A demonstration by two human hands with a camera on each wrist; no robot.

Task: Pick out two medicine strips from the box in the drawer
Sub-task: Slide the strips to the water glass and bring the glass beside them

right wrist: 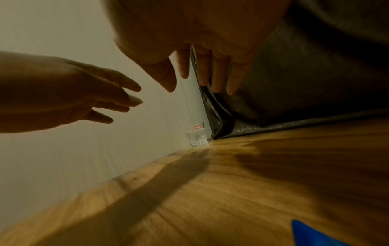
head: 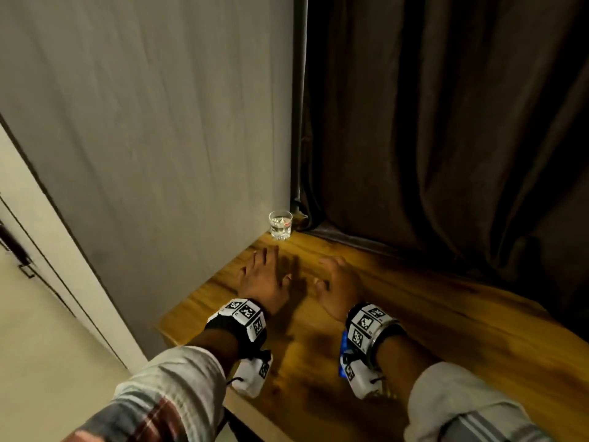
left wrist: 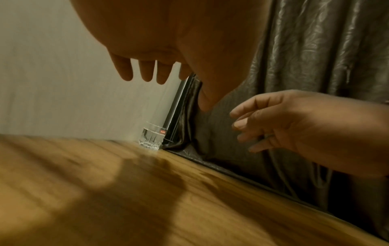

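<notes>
L hand [head: 266,277], R hand [head: 339,287] over wood top [head: 424,317]; glass [head: 280,225] by curtain [head: 446,122].

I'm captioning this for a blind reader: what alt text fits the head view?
Two empty, open hands, left hand and right hand, hover above a wooden tabletop. A small glass of clear liquid stands in the far corner, between a grey wall and a dark curtain.

Glossy grained wood tabletop [head: 414,314], clear cut-glass tumbler [head: 280,225], sheeny dark cloth curtain [head: 446,122]
</notes>
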